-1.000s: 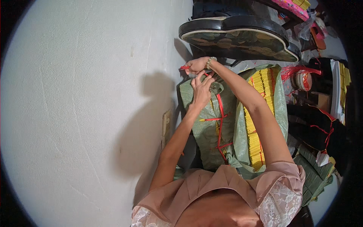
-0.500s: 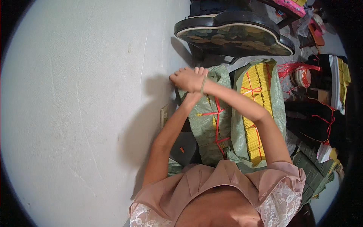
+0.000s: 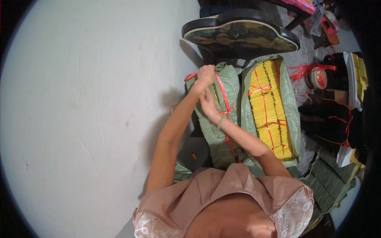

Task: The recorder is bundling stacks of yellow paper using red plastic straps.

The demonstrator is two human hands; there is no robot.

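Holding yellow stacks (image 3: 264, 109), one green sack (image 3: 292, 115) gapes; hands (image 3: 206, 74) (image 3: 208, 104), grip unclear, reach over a tied sack (image 3: 232, 84)

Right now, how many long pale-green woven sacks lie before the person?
2: the red-tied sack at the left hand and the open sack to its right. Others may be hidden.

green woven sack (image 3: 232, 95) | elongated, near wall (image 3: 87, 99) | red ribbon (image 3: 222, 91) running along and across

The right hand (image 3: 209, 106) has drawn back from beyond the left hand (image 3: 206, 74), which now reaches farther forward.
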